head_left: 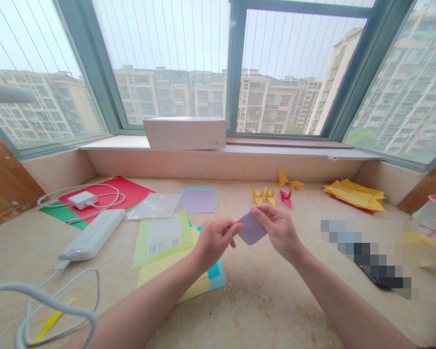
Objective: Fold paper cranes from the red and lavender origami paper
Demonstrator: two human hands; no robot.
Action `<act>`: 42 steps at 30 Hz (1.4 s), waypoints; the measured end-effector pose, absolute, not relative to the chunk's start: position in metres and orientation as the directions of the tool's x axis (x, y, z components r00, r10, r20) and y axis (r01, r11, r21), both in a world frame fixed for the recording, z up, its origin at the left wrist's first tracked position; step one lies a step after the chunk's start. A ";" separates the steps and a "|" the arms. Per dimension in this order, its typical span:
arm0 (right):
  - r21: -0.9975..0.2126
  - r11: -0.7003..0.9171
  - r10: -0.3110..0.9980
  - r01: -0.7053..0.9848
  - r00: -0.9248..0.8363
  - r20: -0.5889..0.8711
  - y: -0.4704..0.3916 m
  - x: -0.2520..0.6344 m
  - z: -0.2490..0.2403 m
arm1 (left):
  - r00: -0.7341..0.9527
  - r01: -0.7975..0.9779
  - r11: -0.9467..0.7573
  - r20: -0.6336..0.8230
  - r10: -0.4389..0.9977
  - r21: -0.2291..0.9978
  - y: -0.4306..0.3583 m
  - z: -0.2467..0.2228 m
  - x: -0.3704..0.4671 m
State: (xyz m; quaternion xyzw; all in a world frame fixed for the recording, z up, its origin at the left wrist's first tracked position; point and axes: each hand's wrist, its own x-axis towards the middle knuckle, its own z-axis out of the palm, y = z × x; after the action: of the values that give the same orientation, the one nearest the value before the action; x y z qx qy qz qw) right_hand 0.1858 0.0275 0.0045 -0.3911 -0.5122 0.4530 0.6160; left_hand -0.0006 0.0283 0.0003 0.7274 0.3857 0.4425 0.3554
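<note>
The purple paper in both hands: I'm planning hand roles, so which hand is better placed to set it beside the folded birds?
Right, probably. The right hand holds the purple paper and is nearer the folded birds; the left hand holds the other side, farther away.

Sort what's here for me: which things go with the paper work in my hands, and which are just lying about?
Likely part of it:
- purple paper, between left hand and right hand
- coloured sheets
- folded paper birds

Likely just lying about:
- white charger
- long white device
- box by the window
</note>
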 end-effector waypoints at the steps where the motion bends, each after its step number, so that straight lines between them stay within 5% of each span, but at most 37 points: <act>1: -0.943 0.292 0.956 -0.161 0.072 0.284 0.027 0.185 0.005 | 0.315 0.249 -0.461 0.379 0.870 0.852 0.028 0.000 -0.001; 16: -0.902 0.417 0.906 -0.109 0.127 0.403 0.026 0.186 0.006 | 0.323 0.143 -0.477 0.414 0.851 0.867 0.025 0.002 0.000; 30: -0.857 0.505 0.856 -0.107 0.190 0.481 0.031 0.192 0.007 | 0.268 0.178 -0.737 0.689 0.673 0.652 0.022 0.003 0.000; 42: -0.860 0.509 0.848 -0.030 0.189 0.495 0.029 0.191 0.006 | 0.340 0.276 -0.776 0.698 0.630 0.567 0.020 0.003 0.000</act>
State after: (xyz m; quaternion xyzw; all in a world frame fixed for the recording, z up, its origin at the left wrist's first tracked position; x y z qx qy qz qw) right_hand 0.1907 0.0295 0.0056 -0.3736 -0.5476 0.3254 0.6743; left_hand 0.0001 0.0199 0.0033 0.7992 0.2834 0.4995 0.1773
